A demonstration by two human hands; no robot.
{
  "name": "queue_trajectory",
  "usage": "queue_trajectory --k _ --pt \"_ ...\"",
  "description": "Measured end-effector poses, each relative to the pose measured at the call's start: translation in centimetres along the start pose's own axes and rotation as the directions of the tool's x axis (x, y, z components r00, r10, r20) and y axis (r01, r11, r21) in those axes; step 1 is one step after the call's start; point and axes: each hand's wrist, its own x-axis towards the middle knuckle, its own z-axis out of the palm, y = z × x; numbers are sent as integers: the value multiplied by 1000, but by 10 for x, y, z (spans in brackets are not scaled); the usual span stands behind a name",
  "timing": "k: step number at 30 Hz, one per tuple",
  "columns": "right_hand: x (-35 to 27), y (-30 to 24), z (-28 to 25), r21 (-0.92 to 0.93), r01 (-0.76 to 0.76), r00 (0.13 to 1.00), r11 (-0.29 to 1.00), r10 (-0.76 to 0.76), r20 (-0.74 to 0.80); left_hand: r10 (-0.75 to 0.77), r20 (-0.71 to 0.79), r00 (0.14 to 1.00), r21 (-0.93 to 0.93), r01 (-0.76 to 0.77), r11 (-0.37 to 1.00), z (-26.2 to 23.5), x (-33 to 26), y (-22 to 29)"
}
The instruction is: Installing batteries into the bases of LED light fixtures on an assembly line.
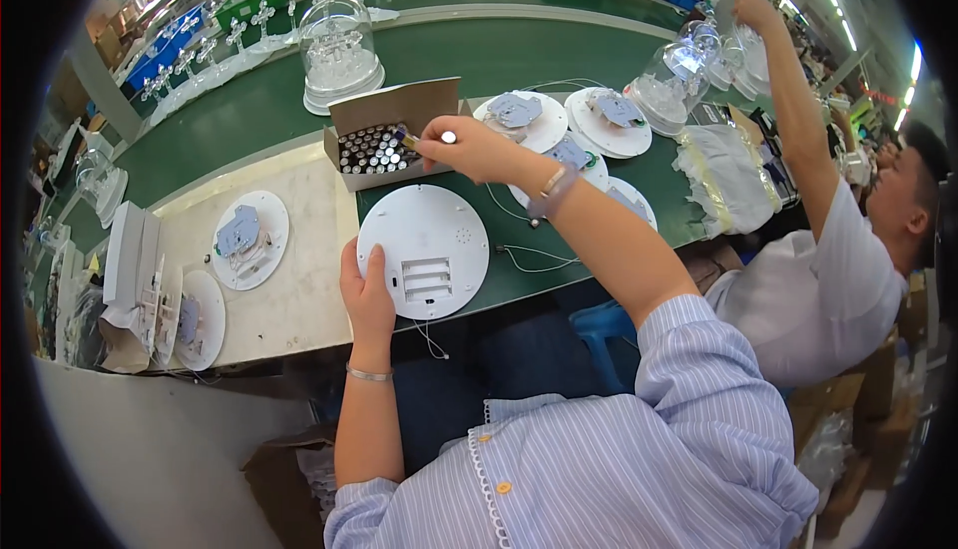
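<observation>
My left hand (367, 294) grips the left edge of a round white base (424, 225), thumb lying on its face. Set into that face is a battery compartment (427, 277) with bare slots, and a thin white cable (430, 337) hangs from the lower edge. My right hand (464, 147) is closed on batteries above an open cardboard box (399, 105). One dark and gold battery (404, 138) sticks out past the fingertips, and a silver battery end (448, 137) shows at the knuckles. Inside the box several batteries (367, 150) stand on end, packed close.
White discs with grey parts (534, 120) and loose cables lie right of the box; another disc (249, 240) lies left. A clear dome (339, 50) stands behind. At the right a co-worker (818, 289) reaches up beside more domes (664, 85). A blue stool (602, 339) stands below the table edge.
</observation>
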Motion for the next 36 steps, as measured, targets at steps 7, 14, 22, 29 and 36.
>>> queue_trajectory --k 7,14,22,29,36 --pt "-60 9 16 533 -43 999 845 22 45 -13 89 996 -234 33 972 -1 8 -9" --pt "-78 12 26 243 3 1000 970 1 -19 -23 91 996 -170 38 985 -3 9 -6" --pt "-75 19 61 -284 353 925 891 -378 -37 -30 95 995 -209 49 977 -4 5 -10" --pt "-74 31 69 -367 340 925 866 -377 -34 -33 95 995 -219 53 974 -5 5 -10" --pt "-75 27 80 -409 349 902 843 -420 -96 -24 104 994 -238 48 970 -4 8 -13"
